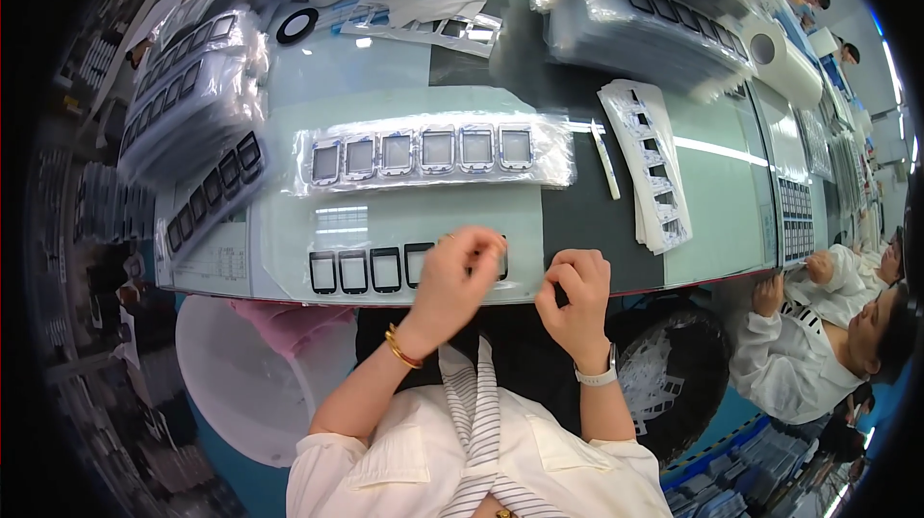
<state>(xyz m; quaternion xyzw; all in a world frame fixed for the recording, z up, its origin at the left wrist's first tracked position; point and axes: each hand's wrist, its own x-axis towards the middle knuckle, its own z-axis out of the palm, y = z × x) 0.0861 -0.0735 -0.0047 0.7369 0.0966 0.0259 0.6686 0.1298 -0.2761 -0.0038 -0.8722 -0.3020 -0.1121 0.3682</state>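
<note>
My left hand (460,270) is over the right part of a row of small black rectangular frames (385,270) near the table's front edge. Its fingers are curled together, and whatever they may hold is hidden. Part of the row is covered by this hand. To its right, at the table edge, my right hand (576,289) is closed with thumb and fingertips drawn in; I cannot make out anything in it. Beyond both hands lies a clear plastic strip (298,167) bearing several framed panels (438,149) side by side.
Stacks of plastic-wrapped frames stand at left (202,85) and back right (635,37). A white pen-like stick (604,160) lies beside white cut-out strips (653,171). Black tape (297,26) is at the back. Below the edge are a white tub (231,374) and a black bin (707,345). Co-workers sit at right.
</note>
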